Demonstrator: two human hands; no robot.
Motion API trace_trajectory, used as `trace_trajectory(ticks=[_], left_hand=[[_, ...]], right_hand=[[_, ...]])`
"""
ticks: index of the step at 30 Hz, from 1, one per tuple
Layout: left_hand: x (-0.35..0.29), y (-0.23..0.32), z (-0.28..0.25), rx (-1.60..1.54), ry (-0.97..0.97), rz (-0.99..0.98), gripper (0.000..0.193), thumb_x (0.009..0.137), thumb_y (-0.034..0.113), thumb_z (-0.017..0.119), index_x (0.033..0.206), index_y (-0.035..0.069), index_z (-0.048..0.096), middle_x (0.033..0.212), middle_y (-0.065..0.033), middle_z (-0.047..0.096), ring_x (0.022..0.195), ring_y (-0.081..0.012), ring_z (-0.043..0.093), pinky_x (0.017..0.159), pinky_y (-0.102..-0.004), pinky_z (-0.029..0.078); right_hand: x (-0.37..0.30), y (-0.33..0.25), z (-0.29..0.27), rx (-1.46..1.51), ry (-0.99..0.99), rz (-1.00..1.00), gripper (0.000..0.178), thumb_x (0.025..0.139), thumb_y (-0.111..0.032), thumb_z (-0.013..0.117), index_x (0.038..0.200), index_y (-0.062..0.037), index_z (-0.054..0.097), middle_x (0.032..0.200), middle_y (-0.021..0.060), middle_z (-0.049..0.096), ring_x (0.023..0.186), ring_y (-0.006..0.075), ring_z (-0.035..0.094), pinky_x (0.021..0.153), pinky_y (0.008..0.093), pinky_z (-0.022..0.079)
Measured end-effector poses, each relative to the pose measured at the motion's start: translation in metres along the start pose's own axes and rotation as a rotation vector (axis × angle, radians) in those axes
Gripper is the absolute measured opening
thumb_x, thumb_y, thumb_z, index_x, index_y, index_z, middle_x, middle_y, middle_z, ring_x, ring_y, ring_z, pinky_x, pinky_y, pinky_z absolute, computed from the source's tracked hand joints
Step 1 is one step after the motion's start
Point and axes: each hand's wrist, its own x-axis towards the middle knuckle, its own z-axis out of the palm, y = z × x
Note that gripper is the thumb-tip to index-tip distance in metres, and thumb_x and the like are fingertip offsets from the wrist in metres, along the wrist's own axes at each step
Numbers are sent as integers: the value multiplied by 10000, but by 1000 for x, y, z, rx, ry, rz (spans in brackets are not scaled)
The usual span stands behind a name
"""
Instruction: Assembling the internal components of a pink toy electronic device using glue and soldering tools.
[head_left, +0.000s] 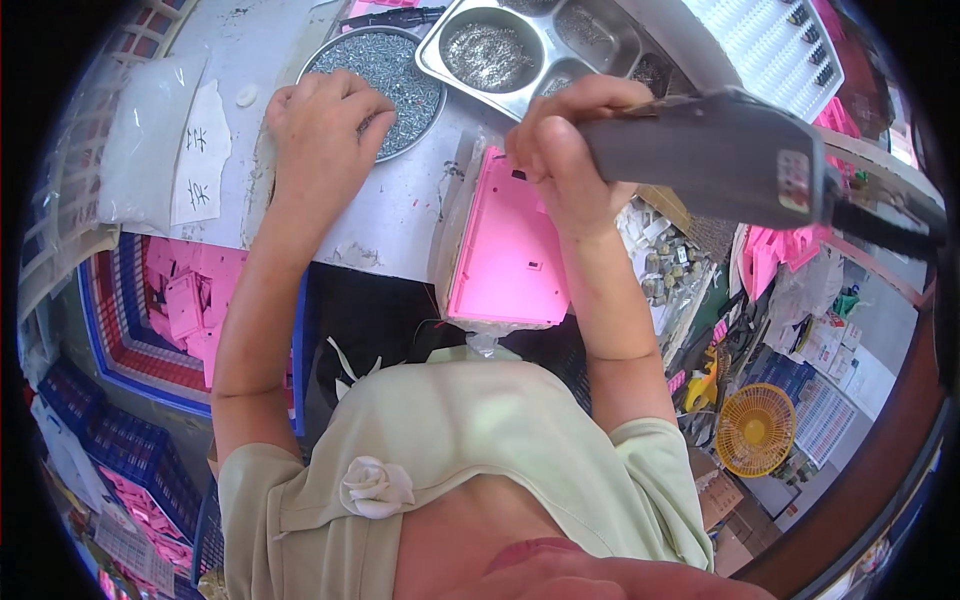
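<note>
My left hand (325,130) rests at the left rim of a round metal dish (437,122) full of small silvery screws (395,75). Its fingers are curled, and whatever sits between the thumb and fingertips is too small to make out. In my right hand (575,150) is a dark grey electric screwdriver (700,155), held sideways with its cable running off to the right; my fingers hide its front end. Below that hand lies a flat pink plastic panel (505,250) with small holes, on a block wrapped in clear plastic at the table's front edge.
A steel compartment tray (432,60) of small metal parts stands behind the panel. At left are a clear plastic bag (150,145) and a handwritten paper slip (203,150). A blue crate (135,345) of pink parts sits below; a yellow basket (756,430) stands lower right.
</note>
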Motion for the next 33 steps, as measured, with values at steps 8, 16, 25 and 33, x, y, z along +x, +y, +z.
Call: trace_trajectory(ticks=[8,16,25,33], left_hand=[[3,1,11,118,41,-38,104,915,208,663,854,124,674,888,-9,638,935,-233,600,895,-476,372],[1,-5,2,5,-19,-65,131,935,227,676,897,102,669,893,-25,664,899,-249,617,887,-432,370],[-22,34,-12,-439,-38,65,144,839,198,761,940,135,679,947,4,667,930,-229,622,873,-407,372],[-48,84,-13,-572,6,110,160,819,116,771,965,122,705,966,-1,702,850,-196,619,847,-397,355]], right_hand=[[1,-4,5,-192,-30,-43,178,893,68,587,976,-38,470,616,79,521,483,139,464,436,310,436],[-9,-31,6,264,-29,56,199,934,-75,660,994,-35,475,589,55,487,474,133,435,441,309,422],[-19,-7,-1,-147,-180,21,222,892,31,647,1058,0,502,636,101,550,524,142,503,475,300,438],[-6,-58,10,401,-159,20,663,984,-165,683,1547,-136,334,673,18,524,536,135,493,477,287,451]])
